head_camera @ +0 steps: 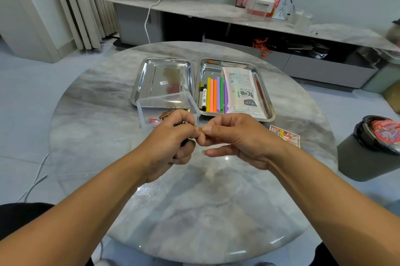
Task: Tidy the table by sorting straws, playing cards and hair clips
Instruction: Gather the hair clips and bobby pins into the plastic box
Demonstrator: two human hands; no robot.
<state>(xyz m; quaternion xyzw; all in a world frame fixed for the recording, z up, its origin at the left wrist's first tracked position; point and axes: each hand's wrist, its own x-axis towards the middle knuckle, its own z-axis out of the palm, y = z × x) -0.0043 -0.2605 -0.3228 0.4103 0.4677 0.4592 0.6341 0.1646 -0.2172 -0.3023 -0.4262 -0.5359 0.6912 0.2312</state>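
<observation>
A small brown hair clip point(199, 130) was pinched between the left hand point(173, 142) and right hand point(236, 138), fingers curled tightly, above the table point(194, 200). Coloured straws point(215, 94) were seen in the steel tray point(267, 101) at one o'clock, playing cards point(285, 135) at three o'clock.

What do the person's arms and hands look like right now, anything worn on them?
Both forearms are bare all the way to the frame edge: no sleeves, gloves, watch or bracelets show. The left hand and right hand carry no visible rings. The fingernails are short and unpainted. Dark clothing shows only at the lower frame corners.
</observation>
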